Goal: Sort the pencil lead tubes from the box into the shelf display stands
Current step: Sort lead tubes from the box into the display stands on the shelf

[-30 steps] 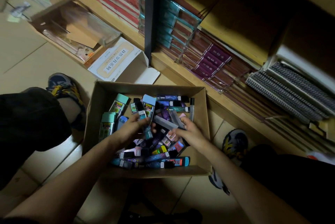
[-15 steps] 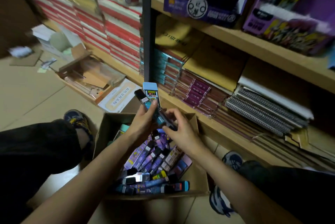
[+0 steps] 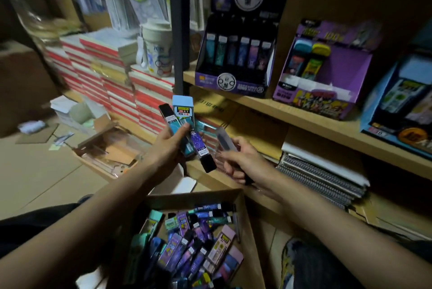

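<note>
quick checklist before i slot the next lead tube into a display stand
1. Left hand grips its fan of tubes: ok.
2. Right hand holds one tube: ok.
3. Label on that tube readable: cannot tell, blurred.
4. Dark display stand has free slots: cannot tell.
5. Purple display stand has room: ok.
6. Box below holds more tubes: ok.

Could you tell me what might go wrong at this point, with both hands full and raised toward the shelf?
The left hand holds several lead tubes fanned loosely; one could slip out, possibly onto the floor rather than into the box. The right hand holds a single tube, blurred here, so its type is hard to tell and it might land in the wrong display stand.
</note>
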Demonstrator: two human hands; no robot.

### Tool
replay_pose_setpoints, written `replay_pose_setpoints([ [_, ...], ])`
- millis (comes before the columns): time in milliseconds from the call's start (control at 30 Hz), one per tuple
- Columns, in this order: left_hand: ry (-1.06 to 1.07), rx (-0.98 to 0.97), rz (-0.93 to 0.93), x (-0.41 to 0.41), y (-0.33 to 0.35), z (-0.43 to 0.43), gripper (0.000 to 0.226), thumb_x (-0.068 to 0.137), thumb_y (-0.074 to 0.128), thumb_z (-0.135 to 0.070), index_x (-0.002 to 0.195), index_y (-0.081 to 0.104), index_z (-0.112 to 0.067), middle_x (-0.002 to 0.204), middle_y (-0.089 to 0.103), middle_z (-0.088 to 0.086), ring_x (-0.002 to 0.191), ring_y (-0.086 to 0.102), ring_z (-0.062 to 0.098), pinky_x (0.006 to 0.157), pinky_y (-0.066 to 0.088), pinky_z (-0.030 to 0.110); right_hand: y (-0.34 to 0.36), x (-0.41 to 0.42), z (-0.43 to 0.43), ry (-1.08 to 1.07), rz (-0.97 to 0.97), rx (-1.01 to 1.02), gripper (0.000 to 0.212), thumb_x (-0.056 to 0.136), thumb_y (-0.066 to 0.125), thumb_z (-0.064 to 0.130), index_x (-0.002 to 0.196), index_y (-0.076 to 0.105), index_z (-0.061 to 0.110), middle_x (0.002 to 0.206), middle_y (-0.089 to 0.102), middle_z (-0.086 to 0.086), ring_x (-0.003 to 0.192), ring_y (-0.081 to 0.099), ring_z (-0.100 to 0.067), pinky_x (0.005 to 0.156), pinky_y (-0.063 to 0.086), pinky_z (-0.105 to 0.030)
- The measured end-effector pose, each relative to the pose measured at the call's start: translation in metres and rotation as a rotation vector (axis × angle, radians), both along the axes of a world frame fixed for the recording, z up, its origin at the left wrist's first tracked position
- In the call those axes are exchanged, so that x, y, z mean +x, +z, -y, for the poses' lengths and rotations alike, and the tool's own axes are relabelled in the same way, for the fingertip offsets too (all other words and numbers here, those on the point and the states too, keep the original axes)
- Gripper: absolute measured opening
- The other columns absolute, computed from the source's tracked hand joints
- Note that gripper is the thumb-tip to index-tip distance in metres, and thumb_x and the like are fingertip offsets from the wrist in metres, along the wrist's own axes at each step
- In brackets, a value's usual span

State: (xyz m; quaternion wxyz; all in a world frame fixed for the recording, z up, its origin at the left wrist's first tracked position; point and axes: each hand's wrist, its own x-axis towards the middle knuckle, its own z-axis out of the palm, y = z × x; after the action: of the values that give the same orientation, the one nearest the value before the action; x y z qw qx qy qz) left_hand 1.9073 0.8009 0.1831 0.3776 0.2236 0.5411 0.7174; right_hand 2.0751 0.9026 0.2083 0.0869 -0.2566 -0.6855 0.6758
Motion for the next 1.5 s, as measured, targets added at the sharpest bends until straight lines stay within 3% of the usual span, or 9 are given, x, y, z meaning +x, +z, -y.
replay_pose_setpoints([
  [100,-0.020,0.025,-0.060,-0.007,0.032,-0.005,0.018,0.096,0.046,-0.024,0.112,0.053,-0.020,0.099,0.069,0.008,0.090,0.069,0.022,0.080,0.055,0.041,0.026,-0.002,-0.012,0.014,-0.017,-0.174,0.038,0.084,0.042,-0.007,0.113,0.032,0.016,0.077,0.052,-0.011,0.045,0.040,-0.010,0.038,0.030,-0.021],
  [300,-0.012,0.094,-0.125,-0.014,0.073,-0.015,0.017,0.098,0.042,-0.021,0.112,0.052,-0.017,0.096,0.067,0.008,0.089,0.065,0.023,0.086,0.051,0.043,0.059,-0.015,-0.033,-0.055,-0.024,0.104,0.025,0.091,0.046,0.006,0.113,0.046,0.017,0.091,0.053,-0.014,0.059,0.047,-0.010,0.050,0.039,-0.021],
  [500,0.022,0.144,-0.164,-0.031,0.093,-0.036,0.013,0.098,0.043,-0.022,0.108,0.052,-0.020,0.090,0.074,0.000,0.085,0.071,0.017,0.069,0.059,0.030,0.096,-0.040,-0.059,-0.092,-0.161,0.388,0.030,0.085,0.065,0.007,0.105,0.052,0.025,0.097,0.063,-0.002,0.059,0.059,-0.006,0.044,0.043,-0.019],
  [600,0.039,0.169,-0.206,-0.043,0.098,-0.041,0.011,0.098,0.044,-0.023,0.106,0.051,-0.022,0.082,0.074,-0.008,0.079,0.072,0.011,0.059,0.057,0.023,0.112,-0.055,-0.074,-0.240,-0.206,0.421,0.019,0.082,0.070,0.010,0.093,0.056,0.018,0.070,0.065,0.006,0.044,0.051,-0.007,0.035,0.036,-0.019],
  [800,0.053,0.170,-0.235,-0.060,0.088,-0.037,0.030,0.086,0.051,-0.033,0.115,0.050,-0.023,0.097,0.072,-0.002,0.092,0.070,0.017,0.072,0.058,0.032,0.137,-0.070,-0.118,-0.378,-0.227,0.555,0.017,0.090,0.058,0.008,0.100,0.064,0.020,0.092,0.063,-0.001,0.067,0.055,-0.005,0.055,0.049,-0.015],
  [1033,0.062,0.149,-0.185,-0.062,0.078,-0.035,0.033,0.082,0.053,-0.037,0.114,0.051,-0.027,0.110,0.069,0.005,0.101,0.068,0.023,0.088,0.053,0.048,0.134,-0.096,-0.136,-0.625,-0.293,0.667,0.032,0.082,0.071,0.015,0.109,0.053,0.018,0.090,0.066,0.005,0.082,0.066,-0.013,0.069,0.057,-0.027],
  [1200,0.103,0.165,-0.190,-0.066,0.079,-0.035,0.022,0.088,0.050,-0.033,0.110,0.051,-0.031,0.096,0.073,-0.002,0.094,0.070,0.020,0.078,0.056,0.040,0.132,-0.111,-0.140,-0.547,-0.241,0.952,0.033,0.083,0.071,0.023,0.113,0.062,0.015,0.108,0.064,0.006,0.107,0.056,-0.009,0.084,0.048,-0.023],
  [1367,0.121,0.198,-0.176,-0.062,0.083,-0.039,0.011,0.096,0.045,-0.023,0.100,0.049,-0.033,0.086,0.075,-0.005,0.085,0.072,0.017,0.072,0.060,0.035,0.144,-0.113,-0.141,-0.380,-0.215,0.988,0.029,0.081,0.072,0.019,0.109,0.066,0.016,0.103,0.067,0.003,0.096,0.060,-0.008,0.081,0.048,-0.019],
  [1500,0.114,0.199,-0.177,-0.059,0.083,-0.041,0.012,0.095,0.045,-0.024,0.104,0.050,-0.029,0.086,0.075,-0.006,0.080,0.072,0.013,0.064,0.060,0.027,0.149,-0.109,-0.147,-0.303,-0.145,0.931,0.026,0.080,0.072,0.015,0.106,0.067,0.015,0.099,0.068,0.001,0.096,0.063,-0.013,0.085,0.052,-0.031],
])
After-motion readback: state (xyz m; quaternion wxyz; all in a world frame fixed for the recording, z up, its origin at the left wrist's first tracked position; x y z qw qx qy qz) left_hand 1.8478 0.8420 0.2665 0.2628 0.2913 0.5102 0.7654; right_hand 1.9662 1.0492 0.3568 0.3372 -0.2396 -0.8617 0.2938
